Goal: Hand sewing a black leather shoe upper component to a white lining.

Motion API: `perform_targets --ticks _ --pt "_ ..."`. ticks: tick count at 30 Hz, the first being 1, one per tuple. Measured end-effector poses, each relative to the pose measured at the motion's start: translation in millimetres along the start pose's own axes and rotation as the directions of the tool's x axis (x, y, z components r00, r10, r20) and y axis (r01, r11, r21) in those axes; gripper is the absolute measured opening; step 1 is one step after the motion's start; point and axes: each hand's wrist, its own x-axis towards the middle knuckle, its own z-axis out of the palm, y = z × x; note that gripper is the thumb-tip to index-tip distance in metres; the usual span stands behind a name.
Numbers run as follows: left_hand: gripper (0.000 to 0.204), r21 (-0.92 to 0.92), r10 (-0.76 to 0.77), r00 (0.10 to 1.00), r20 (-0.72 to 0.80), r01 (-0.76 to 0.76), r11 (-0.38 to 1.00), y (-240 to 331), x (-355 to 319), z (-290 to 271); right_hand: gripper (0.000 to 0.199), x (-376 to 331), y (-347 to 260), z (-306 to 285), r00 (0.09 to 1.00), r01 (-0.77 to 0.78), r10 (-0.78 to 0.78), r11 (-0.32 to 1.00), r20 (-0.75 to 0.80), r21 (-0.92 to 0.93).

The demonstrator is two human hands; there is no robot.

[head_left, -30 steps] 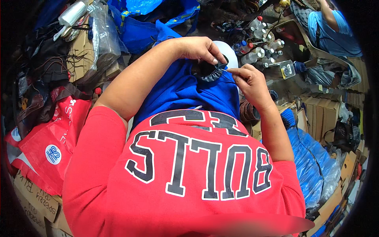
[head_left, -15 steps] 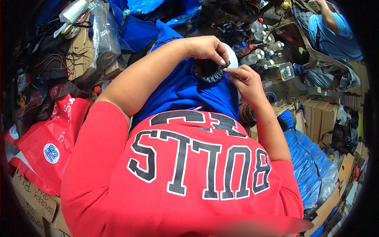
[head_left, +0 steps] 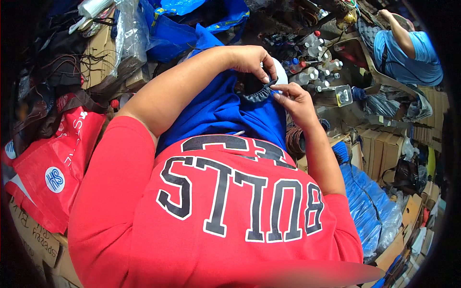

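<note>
On my blue-covered lap (head_left: 201, 105) lies a black piece with a gathered, puckered rim (head_left: 259, 95), its dark hollow facing up. A rounded white part (head_left: 280, 72) shows just beyond it, partly covered by my left hand. My left hand (head_left: 255, 62) arches over the far side of the piece, thumb and fingers bent down to its edge. From the right, my right hand (head_left: 295, 100) pinches the rim's right end between thumb and forefinger. The two sets of fingertips almost meet there. Whether a needle or thread is between them is too small to make out.
Several plastic bottles (head_left: 314, 72) stand beyond my right hand. A person in a light blue shirt (head_left: 413, 60) is at the upper right. A blue plastic-wrapped bundle (head_left: 367, 206) and cardboard boxes (head_left: 379, 146) lie right; a red bag (head_left: 57, 163) lies left.
My left fingers have shifted slightly at the rim, the forefinger now straighter. My right hand has come a little lower and left. The other person's arm is more fully in view.
</note>
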Motion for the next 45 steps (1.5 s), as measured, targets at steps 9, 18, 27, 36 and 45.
perform_targets --ticks 9,18,27,36,45 --pt "0.028 0.076 0.019 0.993 -0.116 -0.01 0.997 9.8 -2.3 12.6 0.014 2.5 4.6 5.6 0.991 0.084 -0.09 0.994 -0.103 -0.066" --pt "0.027 0.428 0.208 0.775 -0.596 0.087 0.9 9.9 -56.9 37.5 0.021 -16.7 -21.6 11.1 0.986 0.093 -0.122 0.969 -0.112 -0.229" --pt "0.012 0.618 0.306 0.717 -0.627 0.217 0.756 5.9 -74.0 67.8 0.031 -30.8 -22.0 35.7 0.93 0.186 -0.338 0.776 -0.148 -0.603" --pt "0.02 0.346 0.323 0.723 -0.611 -0.123 0.93 -1.3 -68.2 55.6 0.027 -18.1 -7.1 10.7 0.997 0.008 -0.016 0.996 -0.079 -0.092" --pt "0.021 0.455 0.329 0.732 -0.597 -0.028 0.89 -8.3 -61.6 53.5 0.023 2.3 -5.0 -7.9 0.997 -0.047 0.052 0.995 0.064 -0.088"
